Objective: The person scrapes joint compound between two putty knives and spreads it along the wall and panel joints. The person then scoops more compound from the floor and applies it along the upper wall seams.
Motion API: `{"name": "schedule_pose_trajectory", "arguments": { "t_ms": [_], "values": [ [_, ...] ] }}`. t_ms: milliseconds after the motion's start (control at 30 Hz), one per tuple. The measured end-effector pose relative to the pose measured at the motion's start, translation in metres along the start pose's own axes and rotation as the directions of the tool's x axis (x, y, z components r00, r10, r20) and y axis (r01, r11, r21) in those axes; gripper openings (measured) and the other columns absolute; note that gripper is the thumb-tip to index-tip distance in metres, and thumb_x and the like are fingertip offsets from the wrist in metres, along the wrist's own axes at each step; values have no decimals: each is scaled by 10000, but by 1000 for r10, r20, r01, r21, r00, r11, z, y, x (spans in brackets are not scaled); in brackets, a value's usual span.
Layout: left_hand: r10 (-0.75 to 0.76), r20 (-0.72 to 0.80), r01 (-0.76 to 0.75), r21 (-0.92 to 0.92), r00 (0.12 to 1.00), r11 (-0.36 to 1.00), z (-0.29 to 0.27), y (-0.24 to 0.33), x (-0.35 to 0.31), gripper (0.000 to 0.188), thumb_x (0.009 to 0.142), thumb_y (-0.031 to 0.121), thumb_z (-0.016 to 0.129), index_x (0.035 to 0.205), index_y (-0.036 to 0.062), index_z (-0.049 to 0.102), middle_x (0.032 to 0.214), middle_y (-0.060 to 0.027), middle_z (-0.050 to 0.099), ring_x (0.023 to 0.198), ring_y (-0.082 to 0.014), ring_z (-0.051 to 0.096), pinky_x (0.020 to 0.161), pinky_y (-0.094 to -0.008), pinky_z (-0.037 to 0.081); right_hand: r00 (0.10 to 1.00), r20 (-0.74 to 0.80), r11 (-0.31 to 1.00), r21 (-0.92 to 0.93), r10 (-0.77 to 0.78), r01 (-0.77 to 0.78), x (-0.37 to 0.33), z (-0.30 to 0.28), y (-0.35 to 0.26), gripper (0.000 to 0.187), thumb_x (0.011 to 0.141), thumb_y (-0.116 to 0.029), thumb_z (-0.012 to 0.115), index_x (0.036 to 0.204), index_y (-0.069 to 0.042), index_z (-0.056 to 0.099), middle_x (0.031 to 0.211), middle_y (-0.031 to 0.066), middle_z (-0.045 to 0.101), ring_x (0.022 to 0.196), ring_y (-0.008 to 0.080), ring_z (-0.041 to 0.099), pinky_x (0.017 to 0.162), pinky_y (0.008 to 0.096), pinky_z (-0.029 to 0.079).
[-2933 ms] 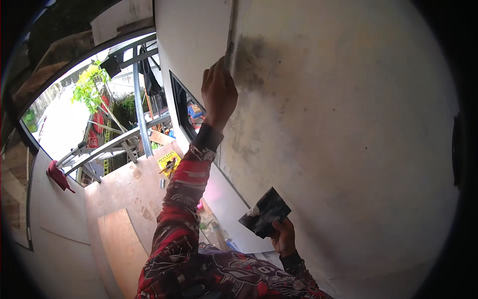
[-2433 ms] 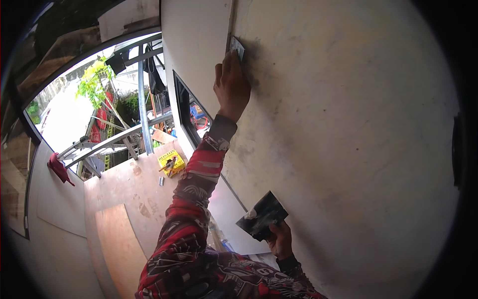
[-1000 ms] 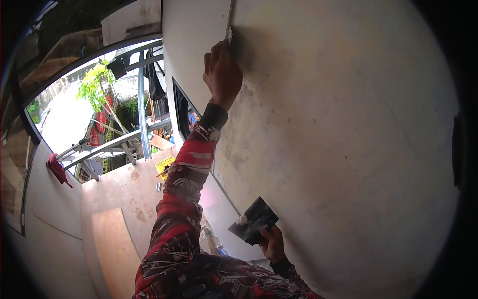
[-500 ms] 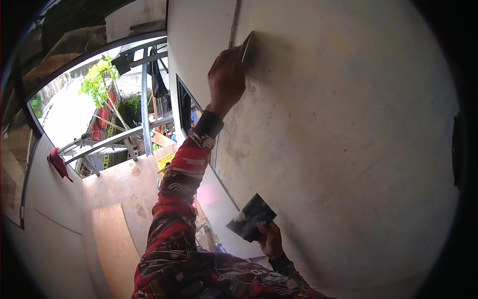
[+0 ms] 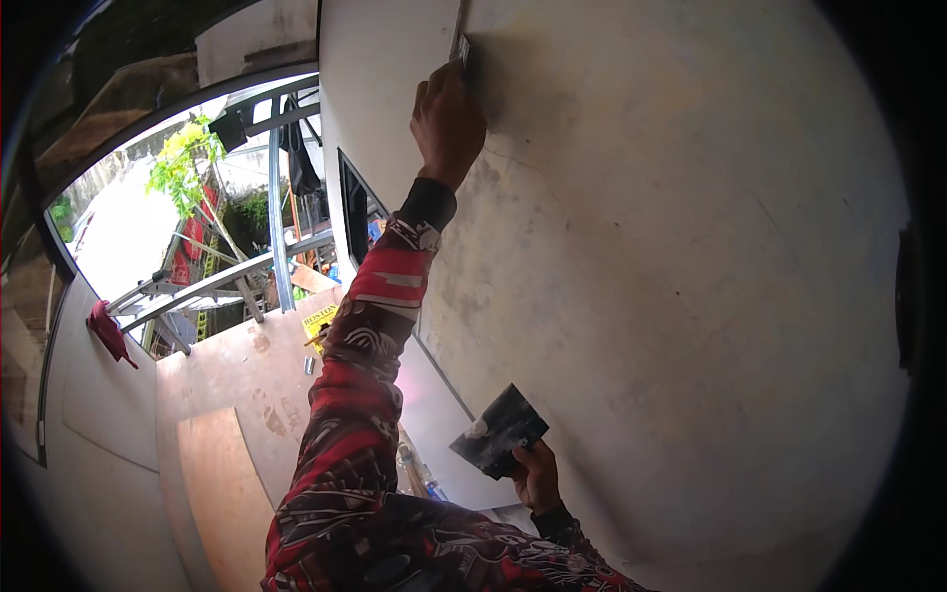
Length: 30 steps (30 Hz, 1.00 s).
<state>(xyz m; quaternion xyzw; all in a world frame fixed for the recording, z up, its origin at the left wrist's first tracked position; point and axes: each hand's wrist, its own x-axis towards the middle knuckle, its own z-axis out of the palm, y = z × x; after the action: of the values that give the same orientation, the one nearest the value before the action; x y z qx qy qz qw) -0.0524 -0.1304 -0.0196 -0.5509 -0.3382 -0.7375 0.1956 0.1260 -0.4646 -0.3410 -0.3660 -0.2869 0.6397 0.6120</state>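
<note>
Black plate (image 5: 499,430); yellow box (image 5: 316,323) behind sleeve (image 5: 388,286)

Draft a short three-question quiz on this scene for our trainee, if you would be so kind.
1. Multiple choice: what colour is the flat plate in the right hand? A) yellow; B) black; C) green.
2. True or false: the right hand is higher in the picture than the left hand.
3. Fill in the missing word: a dark red ____ hangs at the left end of the slanting metal bar.

Key:
1. B.
2. False: the left hand, holding a thin flat tool, is higher.
3. The missing word is cloth.
</note>
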Motion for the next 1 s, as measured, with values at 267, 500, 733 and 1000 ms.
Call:
{"name": "schedule_pose_trajectory", "arguments": {
  "t_ms": [267, 500, 733, 1000],
  "values": [
    [129, 19, -127, -72, 991, 989, -20, 17, -10, 295, 876, 57, 558, 1157, 31, 642, 1116, -119, 666, 980, -315, 636, 856, -406, 518, 1000, 6, 1000, -9, -9, 9, -1, -4, 2, 297, 943, -27, 518, 1230, 50, 530, 1113, 161, 644, 966, 280, 694, 799, 406, 627],
    [138, -133, -136, 19, 982, 990, -15, -6, 18, 319, 853, 24, 554, 1163, 10, 627, 1130, -132, 661, 988, -328, 629, 816, -412, 536, 1000, -11, 1000, 6, -11, 11, -5, 4, 0, 302, 942, -26, 518, 1235, 48, 529, 1126, 152, 638, 973, 280, 692, 802, 411, 625],
    [64, -65, -57, 105, 996, 993, -4, -1, 38, 336, 842, 60, 578, 1173, 35, 633, 1136, -122, 662, 994, -333, 630, 808, -429, 544, 1000, -10, 1000, 15, -18, 18, -7, -7, 4, 347, 936, -44, 526, 1271, 36, 491, 1155, 152, 616, 1006, 283, 676, 809, 427, 621],
    [42, -37, -39, 81, 998, 996, -3, 0, 41, 313, 859, 111, 576, 1162, 59, 632, 1105, -124, 668, 974, -346, 635, 810, -461, 531, 1000, -10, 999, 24, -28, 28, -8, -4, 3, 317, 939, -25, 513, 1246, 53, 518, 1139, 155, 633, 996, 279, 687, 813, 414, 623]
  ]
}}
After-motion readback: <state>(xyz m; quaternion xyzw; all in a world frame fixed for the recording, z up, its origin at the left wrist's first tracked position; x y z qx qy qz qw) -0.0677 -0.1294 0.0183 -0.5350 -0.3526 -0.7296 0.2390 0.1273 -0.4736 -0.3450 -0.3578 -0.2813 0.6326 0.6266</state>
